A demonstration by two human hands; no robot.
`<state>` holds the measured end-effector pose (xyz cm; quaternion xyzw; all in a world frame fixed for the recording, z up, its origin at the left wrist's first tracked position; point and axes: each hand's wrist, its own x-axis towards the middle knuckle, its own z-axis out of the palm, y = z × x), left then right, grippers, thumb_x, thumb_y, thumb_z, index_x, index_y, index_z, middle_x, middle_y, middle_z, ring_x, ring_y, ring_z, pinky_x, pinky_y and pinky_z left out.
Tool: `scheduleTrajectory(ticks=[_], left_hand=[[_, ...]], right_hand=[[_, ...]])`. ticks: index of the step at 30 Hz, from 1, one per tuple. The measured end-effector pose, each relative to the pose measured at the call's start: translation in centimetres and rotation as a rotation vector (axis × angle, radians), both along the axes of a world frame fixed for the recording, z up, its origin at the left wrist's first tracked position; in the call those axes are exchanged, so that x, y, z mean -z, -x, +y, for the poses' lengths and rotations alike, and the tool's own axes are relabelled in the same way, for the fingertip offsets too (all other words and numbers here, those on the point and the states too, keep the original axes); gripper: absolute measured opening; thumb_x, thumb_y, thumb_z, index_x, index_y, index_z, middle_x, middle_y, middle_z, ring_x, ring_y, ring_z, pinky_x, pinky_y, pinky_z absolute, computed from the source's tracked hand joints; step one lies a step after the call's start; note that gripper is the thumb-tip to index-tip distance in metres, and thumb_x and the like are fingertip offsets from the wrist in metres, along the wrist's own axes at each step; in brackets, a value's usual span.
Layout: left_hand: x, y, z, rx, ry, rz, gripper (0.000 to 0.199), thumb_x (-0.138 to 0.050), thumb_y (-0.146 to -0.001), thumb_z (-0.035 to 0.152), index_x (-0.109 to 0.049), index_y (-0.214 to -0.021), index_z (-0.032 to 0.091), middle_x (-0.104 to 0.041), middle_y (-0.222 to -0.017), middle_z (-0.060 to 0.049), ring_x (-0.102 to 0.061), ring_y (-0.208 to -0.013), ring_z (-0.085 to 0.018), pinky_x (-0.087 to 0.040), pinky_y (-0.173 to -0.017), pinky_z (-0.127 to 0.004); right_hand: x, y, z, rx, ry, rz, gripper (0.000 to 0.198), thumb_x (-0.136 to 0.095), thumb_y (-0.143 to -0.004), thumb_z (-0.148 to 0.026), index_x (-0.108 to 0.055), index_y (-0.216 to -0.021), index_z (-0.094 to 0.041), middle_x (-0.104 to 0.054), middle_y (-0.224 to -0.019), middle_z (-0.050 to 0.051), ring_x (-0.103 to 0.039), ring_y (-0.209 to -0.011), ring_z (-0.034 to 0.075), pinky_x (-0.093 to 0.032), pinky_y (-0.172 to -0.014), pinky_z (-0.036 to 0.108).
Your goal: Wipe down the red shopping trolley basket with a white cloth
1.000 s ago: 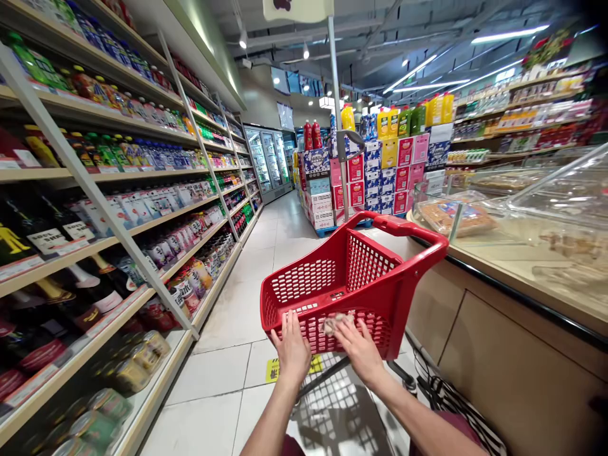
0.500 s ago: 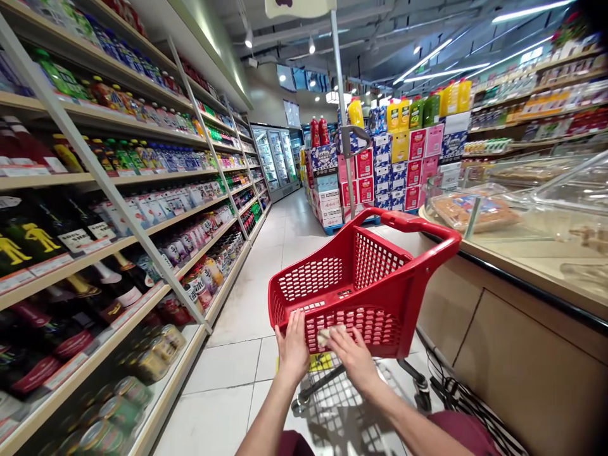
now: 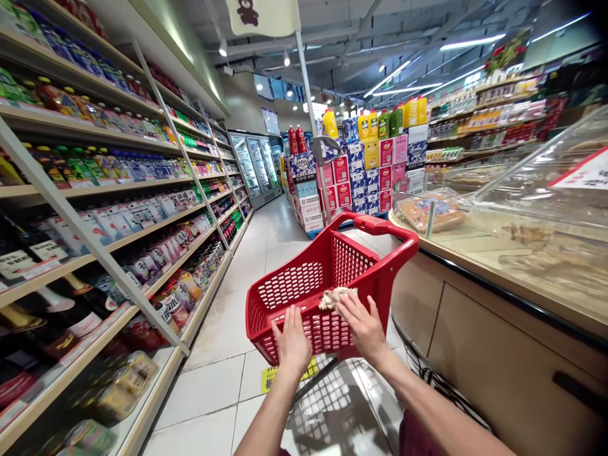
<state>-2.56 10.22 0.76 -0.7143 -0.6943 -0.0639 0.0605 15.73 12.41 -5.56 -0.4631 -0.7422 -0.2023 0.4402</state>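
Note:
A red plastic shopping cart [image 3: 289,285] with perforated basket walls stands before me, its handle to the right. My left hand [image 3: 292,342] lies on the near side of the basket, fingers stretched out and holding nothing. A crumpled whitish cloth [image 3: 337,297] is under the fingers of my right hand [image 3: 361,326], pressed against the upper part of the basket's near wall by the rim. The palm side of that hand is hidden. The visible basket floor holds no goods.
Shelves of bottles and cans [image 3: 156,209] line the left side. A glass-topped display counter [image 3: 494,247] stands close on the right, with black cables [image 3: 437,380] on the floor below. Stacked drink cartons [image 3: 365,174] and glass-door fridges [image 3: 256,168] are farther back. A yellow floor label [image 3: 268,380] lies under the cart.
My right hand has moved the cloth up from the middle of the near wall to its upper rim. The view has turned right, so the cart sits farther left.

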Motion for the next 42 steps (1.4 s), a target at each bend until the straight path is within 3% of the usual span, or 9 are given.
scheduleTrajectory(ticks=[6,12,17,24,30,36,38,42], left_hand=[[0.3,-1.6,0.4,0.034,0.017,0.030,0.076,-0.038,-0.061,0.006,-0.023,-0.135,0.012,-0.021,-0.143,-0.008,-0.015,-0.132,-0.022,-0.008,-0.105,-0.053],[0.5,-1.4,0.6,-0.010,0.019,0.049,0.076,-0.040,-0.062,0.007,-0.020,-0.135,0.011,-0.017,-0.144,-0.009,-0.013,-0.132,-0.023,-0.009,-0.104,-0.054],[0.4,-1.2,0.2,0.019,0.004,0.049,0.077,-0.038,-0.061,0.005,-0.019,-0.136,0.012,-0.016,-0.145,-0.007,-0.013,-0.132,-0.020,-0.009,-0.105,-0.053],[0.9,-1.0,-0.5,0.018,-0.035,0.078,0.078,-0.037,-0.060,0.003,-0.019,-0.136,0.012,-0.015,-0.145,-0.007,-0.011,-0.133,-0.021,-0.011,-0.104,-0.053],[0.8,-0.8,-0.7,0.038,-0.024,0.058,0.079,-0.037,-0.060,0.003,-0.019,-0.136,0.012,-0.015,-0.145,-0.007,-0.011,-0.133,-0.021,-0.011,-0.104,-0.053],[0.5,-1.2,-0.6,0.019,-0.012,0.037,0.075,-0.036,-0.062,0.004,-0.020,-0.136,0.012,-0.017,-0.144,-0.008,-0.011,-0.133,-0.021,-0.011,-0.104,-0.054],[0.4,-1.2,-0.7,0.024,-0.015,0.021,0.075,-0.036,-0.063,0.003,-0.020,-0.135,0.012,-0.017,-0.144,-0.008,-0.011,-0.133,-0.021,-0.011,-0.104,-0.054],[0.2,-0.6,-0.7,0.055,0.000,-0.048,0.075,-0.037,-0.062,0.003,-0.022,-0.135,0.013,-0.019,-0.144,-0.008,-0.014,-0.132,-0.020,-0.010,-0.104,-0.053]], right_hand=[[2.4,-3.2,0.0,0.005,0.037,-0.174,0.041,-0.035,-0.081,-0.006,-0.055,-0.111,-0.025,-0.060,-0.114,0.002,-0.045,-0.115,0.014,-0.009,-0.106,0.040],[-1.1,-4.7,0.9,0.103,0.018,-0.077,0.041,-0.035,-0.083,-0.009,-0.052,-0.117,-0.022,-0.052,-0.124,0.005,-0.036,-0.122,0.017,-0.013,-0.104,0.044],[0.0,-5.6,1.1,0.058,0.075,-0.185,0.041,-0.034,-0.081,-0.006,-0.056,-0.111,-0.024,-0.059,-0.116,0.003,-0.046,-0.114,0.015,-0.013,-0.104,0.042],[-5.4,-10.3,2.4,0.247,-0.097,0.036,0.038,-0.036,-0.084,-0.010,-0.053,-0.116,-0.023,-0.053,-0.122,0.005,-0.040,-0.120,0.018,-0.012,-0.105,0.046],[-1.2,-11.0,-0.1,0.171,0.027,-0.095,0.043,-0.034,-0.082,-0.005,-0.057,-0.110,-0.026,-0.057,-0.117,0.002,-0.046,-0.115,0.015,-0.014,-0.105,0.042],[-4.9,-12.7,1.1,0.308,-0.085,0.056,0.039,-0.036,-0.083,-0.010,-0.054,-0.115,-0.023,-0.051,-0.124,0.006,-0.040,-0.121,0.018,-0.013,-0.105,0.046],[-4.4,-12.8,1.4,0.306,-0.051,0.019,0.040,-0.035,-0.082,-0.008,-0.056,-0.113,-0.022,-0.054,-0.121,0.006,-0.042,-0.118,0.018,-0.013,-0.104,0.046],[-1.4,-12.2,0.2,0.199,0.062,-0.119,0.043,-0.033,-0.079,-0.003,-0.060,-0.106,-0.023,-0.059,-0.115,0.004,-0.049,-0.111,0.016,-0.015,-0.105,0.043]])
